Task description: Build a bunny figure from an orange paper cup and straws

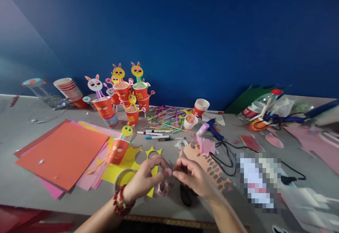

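Through the head camera I pinch a small pink paper disc [168,172] in my left hand [144,177] above the grey table [23,187], its free edge presumably exposed for my right hand [196,179], whose grip I cannot tell.

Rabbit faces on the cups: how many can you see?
6: white face, left; upper yellow face and partly covered face, rear middle; high yellow face, rear right; small face, before those; blue-eyed face, frontmost. Others may be hidden.

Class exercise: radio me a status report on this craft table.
Left hand pinching small pink paper disc. Right hand beside it, fingertips nearly closed. Black-handled tool lying beneath right hand.
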### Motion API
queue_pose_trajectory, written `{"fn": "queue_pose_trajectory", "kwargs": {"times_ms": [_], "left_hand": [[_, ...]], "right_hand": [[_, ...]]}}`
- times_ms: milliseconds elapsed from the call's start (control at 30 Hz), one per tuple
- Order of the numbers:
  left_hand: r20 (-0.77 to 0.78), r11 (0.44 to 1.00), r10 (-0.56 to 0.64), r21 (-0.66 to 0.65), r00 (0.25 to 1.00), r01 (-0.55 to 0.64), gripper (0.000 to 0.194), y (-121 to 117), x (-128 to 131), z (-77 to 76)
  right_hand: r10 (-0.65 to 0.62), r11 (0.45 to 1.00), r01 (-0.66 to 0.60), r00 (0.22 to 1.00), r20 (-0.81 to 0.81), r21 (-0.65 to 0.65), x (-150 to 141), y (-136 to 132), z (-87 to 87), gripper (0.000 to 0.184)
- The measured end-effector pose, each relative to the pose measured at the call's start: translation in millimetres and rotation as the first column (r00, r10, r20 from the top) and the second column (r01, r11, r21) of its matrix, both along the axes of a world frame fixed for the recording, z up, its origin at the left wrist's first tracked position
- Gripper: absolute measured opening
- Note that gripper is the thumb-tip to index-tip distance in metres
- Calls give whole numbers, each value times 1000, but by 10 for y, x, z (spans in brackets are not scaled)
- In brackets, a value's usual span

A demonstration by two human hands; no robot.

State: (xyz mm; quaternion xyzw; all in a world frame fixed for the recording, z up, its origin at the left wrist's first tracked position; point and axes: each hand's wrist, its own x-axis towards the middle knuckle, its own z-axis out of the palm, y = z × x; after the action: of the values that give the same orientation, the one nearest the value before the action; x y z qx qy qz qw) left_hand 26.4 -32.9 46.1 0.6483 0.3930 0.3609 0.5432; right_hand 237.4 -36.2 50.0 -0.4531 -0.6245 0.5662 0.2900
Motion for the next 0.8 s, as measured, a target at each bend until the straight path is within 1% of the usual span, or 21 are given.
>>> {"fn": "queue_pose_trajectory", "kwargs": {"times_ms": [33, 67, 100, 133, 167, 200, 233, 300, 367, 433, 467, 500, 533, 567, 600, 633, 667, 700, 733, 800], "left_hand": [[49, 998, 46, -34, 998, -44, 23, -9, 0, -18], [102, 993, 92, -77, 990, -85, 24, -16, 0, -37], [152, 985, 138, -122, 979, -120, 25, -22, 0, -58], [198, 975, 182, -165, 963, -150, 26, -26, 2, -80], [236, 964, 219, -201, 947, -172, 26, -29, 5, -102], [267, 955, 250, -229, 931, -190, 27, -29, 11, -123], [292, 947, 273, -250, 916, -202, 26, -30, 20, -141], [336, 935, 307, -282, 890, -215, 23, -31, 45, -164], [370, 927, 328, -302, 869, -221, 21, -33, 77, -160], [388, 922, 342, -312, 856, -228, 21, -37, 110, -133], [391, 920, 350, -314, 851, -235, 22, -38, 125, -115], [392, 918, 359, -314, 847, -244, 23, -39, 139, -99], [393, 914, 372, -315, 841, -257, 24, -40, 152, -85], [393, 909, 387, -313, 834, -274, 24, -39, 164, -76], [392, 904, 404, -310, 826, -294, 24, -37, 177, -72], [392, 899, 420, -306, 819, -314, 23, -34, 190, -72], [393, 894, 434, -303, 811, -331, 23, -31, 204, -74], [397, 890, 444, -301, 803, -343, 23, -27, 218, -77], [401, 887, 451, -302, 798, -349, 23, -24, 234, -79], [414, 886, 452, -312, 790, -344, 23, -19, 266, -78]], "right_hand": [[-39, 998, 33, 994, 98, 62, 52, -41, -26, 26], [-89, 989, 60, 971, 220, 136, 113, -98, -66, 25], [-141, 976, 65, 916, 375, 209, 177, -168, -123, 20], [-189, 959, 43, 835, 517, 281, 242, -248, -194, 13], [-209, 945, -7, 754, 623, 326, 301, -332, -276, 8], [-214, 936, -61, 686, 696, 347, 351, -414, -362, 9], [-227, 924, -98, 635, 739, 369, 388, -488, -446, 11], [-261, 903, -141, 572, 778, 406, 421, -596, -577, 15], [-291, 896, -136, 542, 788, 423, 416, -636, -632, 12], [-298, 912, -78, 549, 781, 403, 407, -615, -619, 7], [-291, 927, -29, 578, 763, 375, 408, -592, -599, 5], [-281, 941, 34, 629, 724, 336, 413, -566, -578, 3], [-268, 955, 105, 705, 656, 278, 416, -541, -561, 6], [-256, 965, 174, 795, 550, 197, 414, -521, -551, 11], [-258, 966, 236, 876, 407, 104, 401, -507, -550, 17], [-275, 959, 282, 930, 245, 6, 373, -499, -558, 24], [-304, 947, 311, 949, 87, -83, 328, -497, -573, 32], [-341, 931, 330, 939, -49, -153, 267, -500, -592, 40], [-369, 920, 338, 918, -147, -199, 193, -507, -610, 46], [-404, 907, 349, 879, -254, -235, 26, -522, -629, 52]]}}
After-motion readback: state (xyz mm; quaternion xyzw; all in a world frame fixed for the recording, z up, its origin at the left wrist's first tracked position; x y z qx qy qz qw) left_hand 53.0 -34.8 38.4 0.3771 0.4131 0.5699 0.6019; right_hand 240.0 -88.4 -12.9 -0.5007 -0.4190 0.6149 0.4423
